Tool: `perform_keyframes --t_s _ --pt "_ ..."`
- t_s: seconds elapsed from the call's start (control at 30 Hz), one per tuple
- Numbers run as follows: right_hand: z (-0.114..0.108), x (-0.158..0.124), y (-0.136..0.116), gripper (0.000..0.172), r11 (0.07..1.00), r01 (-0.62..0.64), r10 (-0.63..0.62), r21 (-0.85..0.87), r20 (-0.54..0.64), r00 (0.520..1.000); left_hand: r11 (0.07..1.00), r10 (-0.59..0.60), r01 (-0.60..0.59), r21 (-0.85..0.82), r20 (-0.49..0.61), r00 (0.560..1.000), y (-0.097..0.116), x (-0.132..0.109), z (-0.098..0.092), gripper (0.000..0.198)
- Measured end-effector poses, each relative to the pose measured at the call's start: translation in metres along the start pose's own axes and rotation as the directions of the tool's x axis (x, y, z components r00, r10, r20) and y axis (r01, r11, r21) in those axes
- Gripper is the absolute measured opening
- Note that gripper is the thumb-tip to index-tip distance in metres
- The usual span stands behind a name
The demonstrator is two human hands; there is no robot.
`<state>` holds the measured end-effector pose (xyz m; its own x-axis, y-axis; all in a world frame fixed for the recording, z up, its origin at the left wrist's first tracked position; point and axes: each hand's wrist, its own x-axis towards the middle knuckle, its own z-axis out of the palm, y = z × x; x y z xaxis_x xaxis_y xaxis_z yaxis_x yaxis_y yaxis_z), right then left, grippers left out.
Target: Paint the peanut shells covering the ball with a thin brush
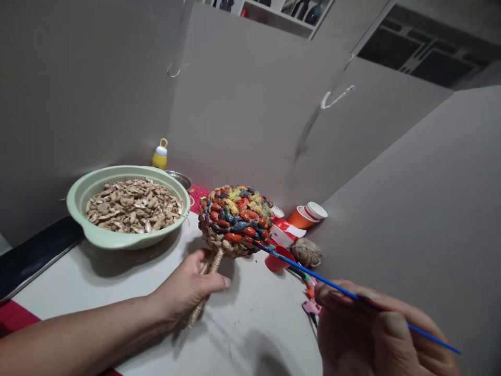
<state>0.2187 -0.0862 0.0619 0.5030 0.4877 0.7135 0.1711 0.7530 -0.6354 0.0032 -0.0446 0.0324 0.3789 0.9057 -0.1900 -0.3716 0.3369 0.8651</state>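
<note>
My left hand (178, 290) is closed around the twine-wrapped stems (214, 265) of a peanut-shell craft (237, 216), holding it tilted above the white table. Red, orange, blue and yellow paint covers the shells on its rounded top. Along the lower edge the shells are bare tan. In my right hand (376, 329) a thin blue paintbrush (313, 273) is pinched between thumb and fingers. Its bristle end meets the lower right side of the craft, among dark-painted shells. A red cup (279, 259) stands just behind the brush.
A pale green colander (129, 240) of peanut shells (135, 206) sits at left. Behind it are a yellow bottle (159, 157) and a metal bowl (179, 179). A twine ball (307, 253), stacked paper cups (303, 216) and a pink-handled tool (311, 307) lie on the right, near the wall.
</note>
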Motion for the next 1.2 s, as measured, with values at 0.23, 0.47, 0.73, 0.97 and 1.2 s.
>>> perform_keyframes --t_s 0.23,0.47,0.73,0.97,1.2 --pt "-0.002 0.003 0.002 0.005 0.997 0.073 -0.072 0.031 -0.042 0.997 0.994 -0.107 0.105 0.042 0.064 0.992 0.002 -0.004 0.0 0.043" --pt "0.001 0.005 0.009 0.012 0.983 0.181 -0.182 -0.022 -0.068 0.981 0.977 -0.201 0.211 -0.036 0.193 0.96 0.005 -0.002 -0.002 0.041" --pt "0.01 0.002 0.003 0.004 0.967 0.219 -0.225 -0.128 -0.035 0.974 0.968 -0.227 0.244 -0.058 0.21 0.951 0.006 -0.001 -0.001 0.035" --pt "0.001 0.006 0.014 0.006 0.96 0.28 -0.278 -0.003 0.098 0.956 0.967 -0.228 0.249 -0.056 0.252 0.941 0.002 0.001 -0.002 0.035" --pt "0.002 0.007 0.014 0.003 0.962 0.273 -0.27 -0.014 0.098 0.958 0.965 -0.243 0.258 -0.038 0.236 0.941 0.004 -0.002 -0.001 0.041"
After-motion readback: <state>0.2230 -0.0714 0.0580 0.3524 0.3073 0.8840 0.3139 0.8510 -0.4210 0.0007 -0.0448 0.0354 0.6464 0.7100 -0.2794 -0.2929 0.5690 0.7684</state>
